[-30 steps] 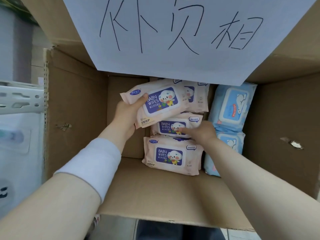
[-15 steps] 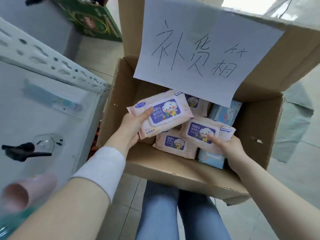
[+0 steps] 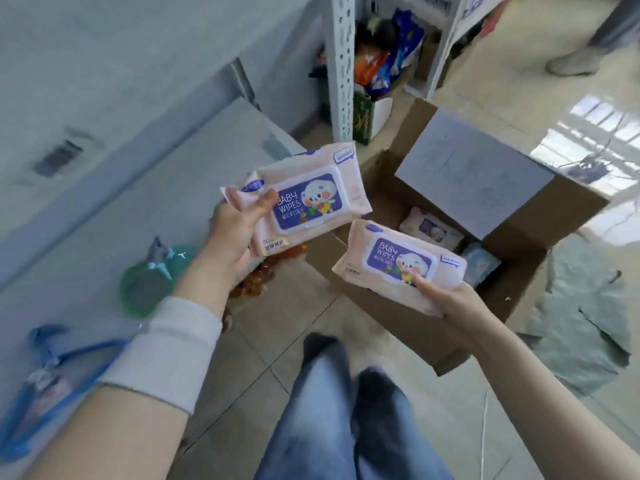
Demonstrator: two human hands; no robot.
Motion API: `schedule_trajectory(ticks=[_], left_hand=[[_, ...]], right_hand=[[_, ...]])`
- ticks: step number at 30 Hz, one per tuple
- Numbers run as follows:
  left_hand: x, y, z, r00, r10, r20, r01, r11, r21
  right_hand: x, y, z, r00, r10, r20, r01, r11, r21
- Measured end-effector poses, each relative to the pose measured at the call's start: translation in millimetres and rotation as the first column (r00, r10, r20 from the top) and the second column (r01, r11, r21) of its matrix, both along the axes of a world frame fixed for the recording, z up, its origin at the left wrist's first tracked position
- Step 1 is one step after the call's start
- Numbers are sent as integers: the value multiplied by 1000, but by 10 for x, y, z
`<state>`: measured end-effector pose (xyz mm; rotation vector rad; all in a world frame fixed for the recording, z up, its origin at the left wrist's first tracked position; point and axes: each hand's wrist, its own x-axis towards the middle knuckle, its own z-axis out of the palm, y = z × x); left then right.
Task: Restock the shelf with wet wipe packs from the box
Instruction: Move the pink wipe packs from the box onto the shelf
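Left hand (image 3: 232, 233) grips pink wipe pack (image 3: 304, 199) up left of box (image 3: 512, 282); right hand (image 3: 450, 303) pinches second pack (image 3: 398, 265) over box's near wall. I judge carry step (spare packs (image 3: 429, 228) remain inside box). Next: swing both left of box onto shelf (image 3: 156, 188), lay flat.

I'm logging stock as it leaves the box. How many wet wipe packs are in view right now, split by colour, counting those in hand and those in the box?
Pink: 3 (left-hand pack held by the left hand, right-hand pack held by the right hand, pink boxed pack in the box)
Blue: 1 (blue pack in the box)
Total: 4 in view; others may lie hidden.
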<state>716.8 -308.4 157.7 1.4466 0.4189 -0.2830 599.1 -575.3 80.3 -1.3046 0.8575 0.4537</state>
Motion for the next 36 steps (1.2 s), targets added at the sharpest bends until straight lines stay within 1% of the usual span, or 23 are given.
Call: schedule_trajectory(ticks=[2,4,5,9,12,14,16,20,22,28,32,34,36], left_hand=[[-188,396,432,992,80,95,-78,997,-24],[-375,839,840,970,159,182,-152,987,-51],[-466,1063,1039,955,193,225,-184,981,-62],[-846,2130,1647,864,334,376,-333,940,-70],[-1204,3085,1947,788,429,441,-439,894,-86],[-1379,3572,2036,765,469,441,-490,868,-74],[-1588,4217,2095,721,531,444,-561,824,-75],[-1746,5260,2029,676,592,438,-627,775,-82],[-1718,5684,1969,673,604,427,-638,766,-79],[-1414,6662,1767,672,615,412,-664,747,-32],[-1250,7147,1644,690,605,397,-656,755,-11],[-1140,7408,1615,698,601,388,-652,759,-3],[-1017,7668,1584,707,592,388,-646,763,12]], right_hand=[[-5,305,443,992,44,117,-54,995,85],[30,677,865,957,151,248,-191,970,149],[60,876,1051,931,196,308,-253,955,156],[205,1829,1656,826,318,465,-408,907,103],[304,2702,1942,738,382,557,-507,858,84],[361,3141,2058,696,413,587,-534,844,41],[445,3748,2137,654,475,588,-575,818,-21],[652,4788,2286,573,515,638,-644,764,-39],[817,5243,2341,546,522,655,-671,741,-30],[1438,6391,2405,436,610,662,-730,670,-136],[1771,7074,2372,403,630,664,-735,655,-176],[1922,7418,2379,405,634,659,-702,677,-220],[2071,7732,2392,428,633,645,-650,711,-267]])
